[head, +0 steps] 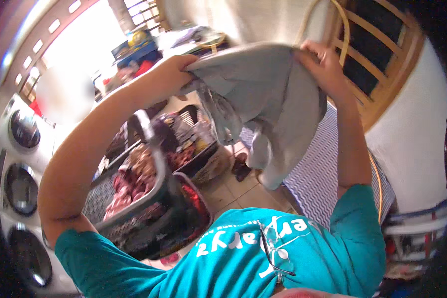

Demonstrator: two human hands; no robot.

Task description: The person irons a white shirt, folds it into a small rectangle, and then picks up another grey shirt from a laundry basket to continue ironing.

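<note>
A grey garment (253, 74) hangs stretched between my two hands, its top edge pulled nearly straight. At its left corner my left hand (182, 69) grips the cloth, the fingertips partly hidden by the fabric. My right hand (318, 59) pinches the opposite end near the upper right. The lower part of the cloth droops in loose folds, and I cannot tell exactly which garment it is. Behind it stands an ironing board or table with a zigzag-patterned cover (313, 152).
Laundry baskets (164, 175) heaped with clothes (134, 175) stand on the tiled floor (231, 190) at left. Front-loading machines (21, 190) line the far left. A blue box (134, 48) and more cloth lie on a rear table. A wooden door frame (395, 89) is at right.
</note>
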